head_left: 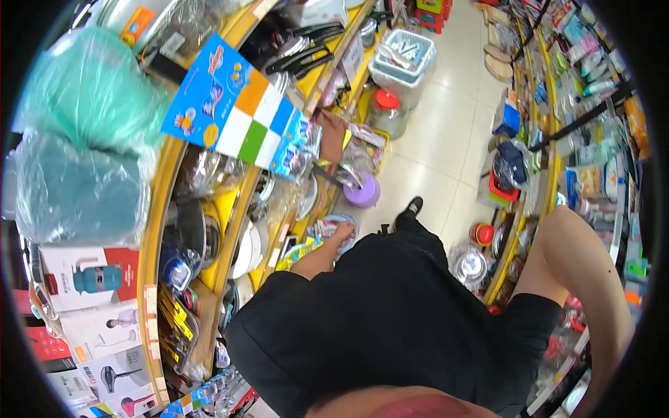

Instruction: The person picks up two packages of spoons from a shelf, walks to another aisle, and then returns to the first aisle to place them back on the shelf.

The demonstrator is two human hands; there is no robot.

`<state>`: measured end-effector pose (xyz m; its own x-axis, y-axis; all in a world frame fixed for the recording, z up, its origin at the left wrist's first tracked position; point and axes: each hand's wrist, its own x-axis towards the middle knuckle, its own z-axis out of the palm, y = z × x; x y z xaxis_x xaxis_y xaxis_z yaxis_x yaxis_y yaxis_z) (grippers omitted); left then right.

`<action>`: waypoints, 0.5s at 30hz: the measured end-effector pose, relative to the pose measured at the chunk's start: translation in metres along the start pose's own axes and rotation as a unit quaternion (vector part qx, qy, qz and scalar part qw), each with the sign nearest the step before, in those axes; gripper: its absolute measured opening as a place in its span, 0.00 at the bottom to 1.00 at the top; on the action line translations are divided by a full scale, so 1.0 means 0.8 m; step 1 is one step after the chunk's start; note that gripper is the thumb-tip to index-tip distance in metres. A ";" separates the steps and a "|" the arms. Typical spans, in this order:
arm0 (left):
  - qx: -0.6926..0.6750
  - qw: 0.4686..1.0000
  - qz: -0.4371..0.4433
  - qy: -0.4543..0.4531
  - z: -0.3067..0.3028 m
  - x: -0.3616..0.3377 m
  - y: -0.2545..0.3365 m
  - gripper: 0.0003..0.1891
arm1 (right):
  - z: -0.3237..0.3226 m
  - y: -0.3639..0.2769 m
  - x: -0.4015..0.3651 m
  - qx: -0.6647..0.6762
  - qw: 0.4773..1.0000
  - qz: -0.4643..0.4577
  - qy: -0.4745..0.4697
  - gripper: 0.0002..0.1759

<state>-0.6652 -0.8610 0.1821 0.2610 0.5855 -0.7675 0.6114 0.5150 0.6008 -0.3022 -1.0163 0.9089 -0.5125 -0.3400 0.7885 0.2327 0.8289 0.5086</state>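
Observation:
My left arm hangs beside my body, and my left hand (pixel 342 233) is small in view, low beside the left shelves. It overlaps a pale blue basin (pixel 354 224) with packets in it; I cannot make out whether they touch. Its fingers are too small to read, and no held item shows. A purple round tub (pixel 362 191) is just beyond it. My right arm (pixel 568 244) is raised and bent at the elbow, its forearm running out at the lower right, so the right hand is out of frame.
Yellow-edged shelves (pixel 164 202) on the left carry pans and boxed goods. A blue checkered card (pixel 233 104) juts from them. Along the tiled aisle (pixel 432 132) stand a white basket (pixel 403 54) and a red-lidded jar (pixel 387 104). More stocked shelves (pixel 550 83) line the right.

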 end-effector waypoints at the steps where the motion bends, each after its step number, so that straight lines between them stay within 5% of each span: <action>1: 0.005 1.000 0.004 0.006 -0.004 0.012 0.023 0.11 | -0.008 0.016 -0.013 0.008 1.000 -0.003 0.004 0.27; 4: -0.049 0.997 -0.042 0.050 0.019 0.018 0.101 0.09 | -0.032 0.071 -0.053 0.029 1.000 -0.003 0.006 0.27; 6: 0.043 0.998 -0.028 0.040 0.021 0.054 0.160 0.09 | -0.049 0.106 -0.077 0.032 0.999 0.006 -0.011 0.28; 8: 0.073 0.997 0.004 -0.030 0.020 0.127 0.174 0.10 | -0.059 0.141 -0.104 0.033 0.999 0.026 -0.024 0.28; 10: 0.020 0.996 0.078 0.024 0.040 0.191 0.178 0.10 | -0.066 0.176 -0.132 0.040 0.998 0.037 -0.015 0.28; 12: -0.040 0.997 0.055 0.023 0.061 0.134 0.283 0.10 | -0.079 0.201 -0.158 0.038 0.999 0.035 -0.004 0.28; 15: -0.039 0.997 0.069 -0.004 0.067 0.188 0.334 0.08 | -0.097 0.240 -0.193 0.034 0.998 0.052 -0.016 0.28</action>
<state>-0.4224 -0.6692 0.2152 0.3446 0.6487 -0.6786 0.5091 0.4782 0.7156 -0.1143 -0.8391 0.9121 -0.5152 -0.2363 0.8239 0.2305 0.8876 0.3988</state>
